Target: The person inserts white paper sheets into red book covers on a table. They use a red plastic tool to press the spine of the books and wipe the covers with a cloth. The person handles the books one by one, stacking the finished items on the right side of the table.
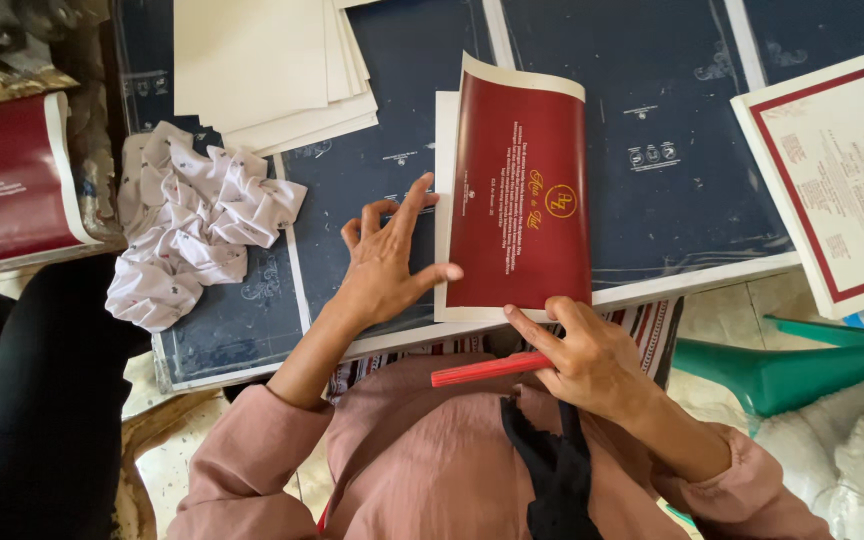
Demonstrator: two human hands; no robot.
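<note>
Left hand (384,262) splayed — red card (519,195)

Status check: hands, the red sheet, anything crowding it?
Left hand flat beside red sheet, open. Right hand pinches its near edge, gripping a red stick. Crumpled cloth lies left, apart.

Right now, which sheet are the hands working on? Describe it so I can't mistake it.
Start at the dark blue printed sheets covering the work surface. Near their front edge lies the dark red card, left hand flat beside it, right hand at its lower edge. Unlike the neighbouring white-faced card, its face is solid red with a gold emblem.
</note>
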